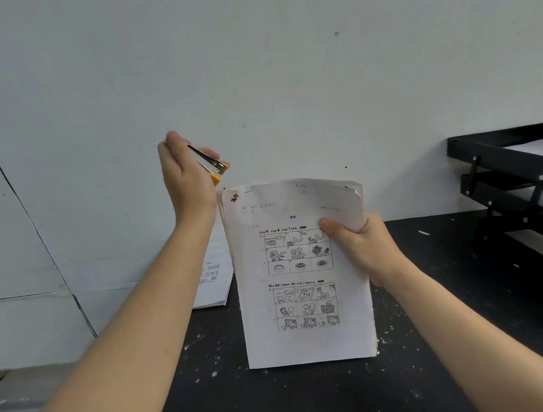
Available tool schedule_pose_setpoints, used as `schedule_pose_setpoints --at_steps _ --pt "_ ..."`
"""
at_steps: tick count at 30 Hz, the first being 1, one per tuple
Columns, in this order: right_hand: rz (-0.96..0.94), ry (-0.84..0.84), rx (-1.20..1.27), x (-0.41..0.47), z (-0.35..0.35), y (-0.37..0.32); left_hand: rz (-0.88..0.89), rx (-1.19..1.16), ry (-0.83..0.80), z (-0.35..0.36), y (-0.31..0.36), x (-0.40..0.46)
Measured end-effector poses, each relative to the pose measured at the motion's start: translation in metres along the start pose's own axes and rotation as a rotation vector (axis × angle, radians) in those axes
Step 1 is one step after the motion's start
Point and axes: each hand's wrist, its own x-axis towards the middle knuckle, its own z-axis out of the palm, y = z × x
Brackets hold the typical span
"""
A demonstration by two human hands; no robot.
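Note:
My right hand (364,249) grips the right edge of a stack of printed worksheets (308,339), thumb on the front page. The stack stands upright with its bottom edge on the black table (289,407). Its pages show grids of small drawings, and a small reddish mark sits at the top left corner. My left hand (187,179) is raised just above and left of that corner, holding an orange and metal stapler (213,166) whose nose points down toward the corner. The stapler is apart from the paper.
A second sheaf of printed paper (212,279) lies on the table behind my left forearm, against the pale wall. A black tiered document tray (514,173) holding white sheets stands at the right. White flecks dot the tabletop.

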Motion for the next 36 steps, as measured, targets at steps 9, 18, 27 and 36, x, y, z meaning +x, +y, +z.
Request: schedule_pose_setpoints --at_steps 9,18,27,36 --pt "0.016 0.019 0.011 0.004 -0.003 0.001 -0.052 0.327 -0.324 -0.015 -0.001 0.017" --pt "0.041 0.018 0.006 0.004 -0.003 -0.001 -0.095 0.663 -0.646 -0.030 -0.013 0.007" --pt "0.028 0.025 -0.003 0.002 -0.003 -0.001 -0.065 0.650 -0.651 -0.027 -0.017 0.007" --pt "0.033 0.006 0.021 0.000 -0.003 -0.003 -0.055 0.594 -0.669 -0.029 -0.017 0.007"
